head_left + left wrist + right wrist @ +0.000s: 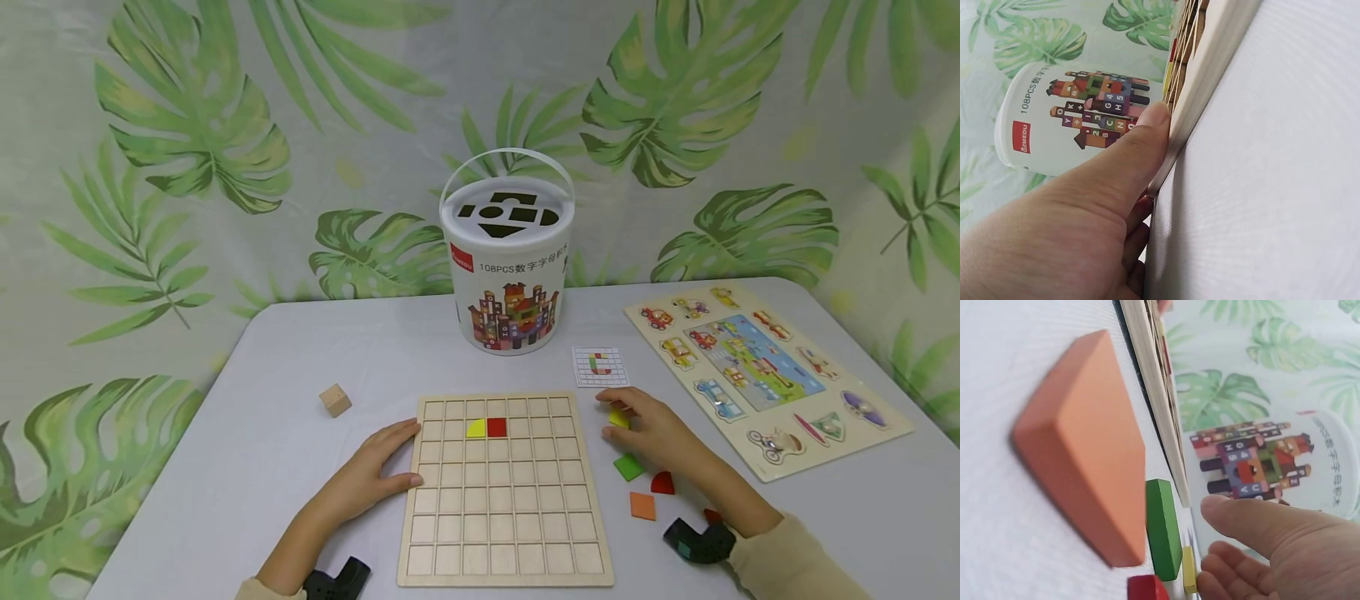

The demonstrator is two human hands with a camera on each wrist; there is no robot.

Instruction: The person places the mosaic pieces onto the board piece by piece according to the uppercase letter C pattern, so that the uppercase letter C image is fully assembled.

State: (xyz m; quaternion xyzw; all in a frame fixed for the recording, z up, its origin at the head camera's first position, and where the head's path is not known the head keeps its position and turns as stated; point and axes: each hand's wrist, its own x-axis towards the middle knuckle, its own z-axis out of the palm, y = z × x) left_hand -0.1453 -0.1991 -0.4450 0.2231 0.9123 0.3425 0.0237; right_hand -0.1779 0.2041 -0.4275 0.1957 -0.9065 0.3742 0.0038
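Observation:
A wooden grid board (502, 533) lies in front of me with a yellow quarter-round piece (476, 428) and a red square (497, 427) in its second row. My left hand (375, 471) rests flat against the board's left edge (1210, 81), fingers straight. My right hand (652, 429) lies just right of the board over a small yellow piece (618, 418) (1189, 572). Its fingertips touch the piece while the thumb (1254, 522) stays apart above it. Beside that hand lie a green square (628, 467) (1163, 528), a red quarter-round (663, 483) and an orange square (642, 506) (1085, 444).
A white lidded bucket (507, 258) stands behind the board. A small pattern card (600, 367) lies to the bucket's front right. A vehicle peg puzzle (765, 375) fills the right side of the table. A plain wooden cube (335, 400) sits to the left.

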